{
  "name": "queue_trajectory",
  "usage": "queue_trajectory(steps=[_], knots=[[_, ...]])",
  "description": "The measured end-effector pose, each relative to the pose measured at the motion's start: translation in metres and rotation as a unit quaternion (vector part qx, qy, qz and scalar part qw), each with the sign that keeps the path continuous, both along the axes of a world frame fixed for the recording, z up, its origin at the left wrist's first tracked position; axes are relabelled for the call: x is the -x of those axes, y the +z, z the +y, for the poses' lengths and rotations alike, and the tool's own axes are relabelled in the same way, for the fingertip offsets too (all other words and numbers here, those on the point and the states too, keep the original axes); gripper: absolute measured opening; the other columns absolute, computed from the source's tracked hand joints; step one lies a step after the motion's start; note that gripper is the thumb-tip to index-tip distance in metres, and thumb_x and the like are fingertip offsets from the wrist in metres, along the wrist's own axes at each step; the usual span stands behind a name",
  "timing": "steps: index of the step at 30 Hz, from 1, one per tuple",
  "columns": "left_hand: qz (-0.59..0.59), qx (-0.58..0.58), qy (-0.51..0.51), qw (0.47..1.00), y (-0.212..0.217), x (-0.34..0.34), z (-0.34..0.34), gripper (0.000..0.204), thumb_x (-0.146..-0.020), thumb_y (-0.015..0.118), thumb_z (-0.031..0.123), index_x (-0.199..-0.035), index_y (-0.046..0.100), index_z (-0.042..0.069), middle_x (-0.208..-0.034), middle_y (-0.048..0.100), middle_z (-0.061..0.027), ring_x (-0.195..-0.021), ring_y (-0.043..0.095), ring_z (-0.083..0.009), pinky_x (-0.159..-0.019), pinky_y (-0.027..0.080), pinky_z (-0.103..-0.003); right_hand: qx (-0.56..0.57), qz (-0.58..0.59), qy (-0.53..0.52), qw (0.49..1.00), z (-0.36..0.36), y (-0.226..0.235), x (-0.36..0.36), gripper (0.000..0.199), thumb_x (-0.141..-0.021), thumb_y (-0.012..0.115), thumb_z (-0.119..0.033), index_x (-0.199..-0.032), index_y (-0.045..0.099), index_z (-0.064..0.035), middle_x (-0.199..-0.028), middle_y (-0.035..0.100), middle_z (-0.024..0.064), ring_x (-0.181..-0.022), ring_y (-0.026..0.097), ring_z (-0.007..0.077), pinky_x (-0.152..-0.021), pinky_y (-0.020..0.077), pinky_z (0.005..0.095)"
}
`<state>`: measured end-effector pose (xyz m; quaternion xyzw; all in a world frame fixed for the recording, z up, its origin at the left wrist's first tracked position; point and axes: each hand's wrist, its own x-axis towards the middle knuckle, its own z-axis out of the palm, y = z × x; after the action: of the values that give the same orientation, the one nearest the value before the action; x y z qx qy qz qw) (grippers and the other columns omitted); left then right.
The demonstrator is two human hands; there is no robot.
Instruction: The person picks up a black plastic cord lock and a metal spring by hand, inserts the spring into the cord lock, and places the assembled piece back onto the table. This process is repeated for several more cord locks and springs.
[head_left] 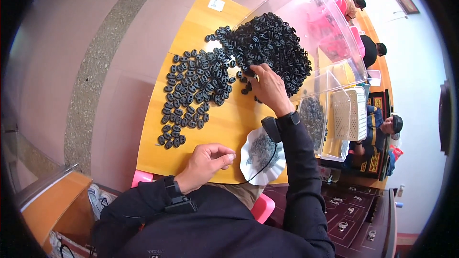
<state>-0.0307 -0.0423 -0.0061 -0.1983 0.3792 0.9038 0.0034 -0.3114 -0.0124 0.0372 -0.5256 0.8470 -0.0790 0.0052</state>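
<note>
Where right grip (268, 87) reaches, black pieces (272, 48) touching

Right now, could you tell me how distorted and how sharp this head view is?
Head view: strong fisheye, black corners, the wooden table edges bow; even daylight, soft shadows; the black pieces and right hand are sharp, the left hand too; people at the rim are small and stretched.
</note>
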Motion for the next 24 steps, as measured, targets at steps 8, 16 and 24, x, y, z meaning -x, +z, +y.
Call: queue_trajectory(steps=[8,16,24], knots=[[0.001,0.005,-0.014,1.0,0.0,-0.004,0.005,0.018,-0.089,0.066,0.013,-0.101,0.067,-0.001,-0.085,0.066,-0.0021,-0.075,0.06,-0.0064,-0.07,0.051,-0.021,0.061,-0.021,-0.002,0.998,-0.006,-0.001,-0.004,0.025,-0.081,0.065,-0.012,-0.104,0.065,-0.0027,-0.104,0.06,0.0132,-0.092,0.061,0.0347,-0.079,0.0488,0.0399],[0.004,-0.001,-0.012,1.0,0.001,-0.005,0.005,0.017,-0.09,0.065,0.011,-0.101,0.067,-0.002,-0.087,0.067,-0.0032,-0.074,0.06,-0.0069,-0.07,0.051,-0.021,-0.016,-0.031,-0.009,0.999,-0.008,0.007,-0.008,0.024,-0.081,0.065,-0.015,-0.102,0.067,-0.0035,-0.103,0.061,0.0128,-0.094,0.061,0.0334,-0.082,0.0485,0.04],[0.01,0.011,-0.027,1.0,0.005,-0.01,0.001,0.018,-0.09,0.066,0.011,-0.101,0.067,-0.002,-0.088,0.067,-0.0038,-0.074,0.061,-0.0074,-0.07,0.051,-0.022,-0.002,-0.063,-0.006,0.998,0.0,0.007,-0.002,0.024,-0.081,0.062,-0.009,-0.104,0.066,-0.0023,-0.1,0.062,0.0137,-0.091,0.062,0.0339,-0.079,0.0493,0.04]])
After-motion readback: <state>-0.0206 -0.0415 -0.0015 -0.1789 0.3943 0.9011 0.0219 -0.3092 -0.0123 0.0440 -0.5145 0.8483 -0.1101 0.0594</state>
